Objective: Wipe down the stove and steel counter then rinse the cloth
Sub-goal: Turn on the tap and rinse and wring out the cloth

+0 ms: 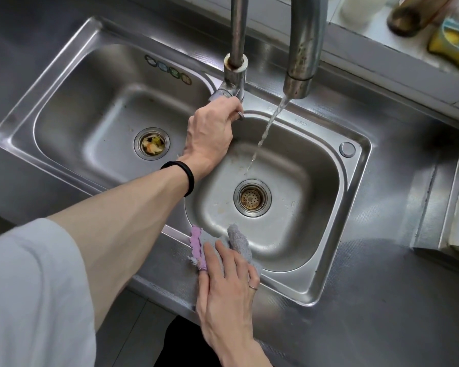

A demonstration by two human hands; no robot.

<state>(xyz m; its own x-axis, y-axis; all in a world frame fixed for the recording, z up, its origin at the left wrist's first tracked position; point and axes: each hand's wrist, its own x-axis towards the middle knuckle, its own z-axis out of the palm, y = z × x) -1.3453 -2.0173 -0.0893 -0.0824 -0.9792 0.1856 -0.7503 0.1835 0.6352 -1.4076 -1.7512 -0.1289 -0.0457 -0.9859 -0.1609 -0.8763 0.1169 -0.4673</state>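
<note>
A grey and pink cloth (239,241) lies over the front rim of the right sink basin (354,170). My right hand (226,290) presses flat on it with straight fingers. My left hand (210,131) reaches across and grips the faucet handle (224,91) at the base of the tap. Water (265,131) runs from the curved spout (304,49) into the right basin, landing just behind its drain strainer (252,198). The steel counter (382,300) surrounds the sink. The stove is out of view.
The left basin (96,102) has food scraps in its drain (151,144). On the ledge at the back right sit a yellow and blue sponge holder (452,41) and a brownish bottle (406,21). A raised steel step (435,197) borders the counter on the right.
</note>
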